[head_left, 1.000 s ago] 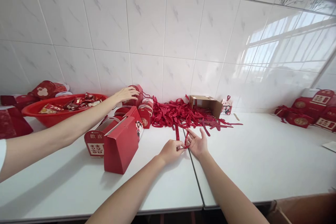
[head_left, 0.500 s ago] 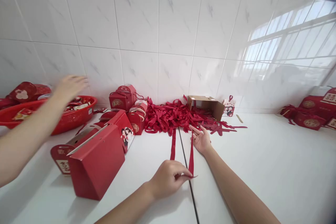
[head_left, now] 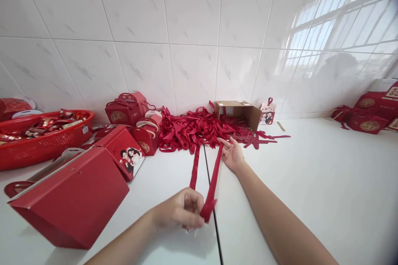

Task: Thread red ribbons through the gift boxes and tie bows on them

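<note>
My left hand (head_left: pixel 180 210) is closed in a pinch on the near end of a dark red ribbon (head_left: pixel 214 176), low over the white table. That ribbon runs away from me to the pile of red ribbons (head_left: pixel 186 130) by the wall. My right hand (head_left: pixel 232 155) lies palm up at the pile's front edge, fingers stretched out and apart. Its fingertips are beside the far part of the same ribbon; whether they touch it is hard to tell. Another ribbon strip (head_left: pixel 195 167) trails from the pile, passing behind my left hand.
A cardboard box (head_left: pixel 255 118) lies on its side behind the ribbons, next to a small picture box (head_left: pixel 267 114). To the left are a large red box (head_left: pixel 77 194), smaller gift boxes (head_left: pixel 124 109) and a red basket (head_left: pixel 46 143) of wrapped sweets. More red boxes (head_left: pixel 367 120) stand far right.
The view has shifted, so the boxes on the left appear nearer. Another person's arm over the basket has left the view. My left hand still pinches the ribbon, whose end now folds upward.
</note>
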The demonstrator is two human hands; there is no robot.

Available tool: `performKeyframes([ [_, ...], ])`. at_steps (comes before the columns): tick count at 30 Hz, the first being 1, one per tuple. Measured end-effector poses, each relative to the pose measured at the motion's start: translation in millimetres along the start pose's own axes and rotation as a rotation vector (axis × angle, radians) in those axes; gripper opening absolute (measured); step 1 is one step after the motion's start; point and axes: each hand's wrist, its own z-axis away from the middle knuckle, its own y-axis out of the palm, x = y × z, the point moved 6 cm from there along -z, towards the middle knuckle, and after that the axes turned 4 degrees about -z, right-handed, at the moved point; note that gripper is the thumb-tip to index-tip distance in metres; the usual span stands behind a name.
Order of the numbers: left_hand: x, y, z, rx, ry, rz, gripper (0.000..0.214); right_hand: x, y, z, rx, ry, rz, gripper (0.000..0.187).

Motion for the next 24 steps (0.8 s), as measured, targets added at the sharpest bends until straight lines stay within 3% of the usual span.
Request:
performKeyframes([
  [3,-11.6,-23.8,4.0,-0.094,0.096,0.284,0.036,8.9,-8.3,4.0,-0.039,-0.086,0.015,0.034],
  [7,-32.5,-61.6,19.5,-0.456,0.270,0.560,0.022,19.6,-18.7,8.7,-0.130,-0.226,0.105,0.035],
  [9,-43.6,-72.2,29.8,-0.574,0.365,0.626,0.024,21.5,-20.0,10.6,-0.187,-0.302,0.193,0.030],
  [13,-60.7,-74.0,46.3,-0.619,0.505,0.619,0.031,20.3,-12.7,15.9,-0.258,-0.439,0.429,0.029],
  [16,-69.9,-73.0,53.7,-0.651,0.563,0.400,0.030,22.4,-5.6,21.7,-0.263,-0.535,0.600,0.032],
  [19,-79.3,-79.8,58.7,-0.767,0.667,0.061,0.029,27.1,-0.5,27.1,-0.250,-0.594,0.749,0.039],
  [21,-83.9,-84.0,62.1,-0.884,0.728,-0.229,0.031,27.1,5.8,29.5,-0.193,-0.599,0.836,0.042],
  [24,-88.1,-80.4,69.6,-1.118,0.738,-0.792,0.028,14.6,23.9,34.6,-0.008,-0.541,0.954,0.042],
])
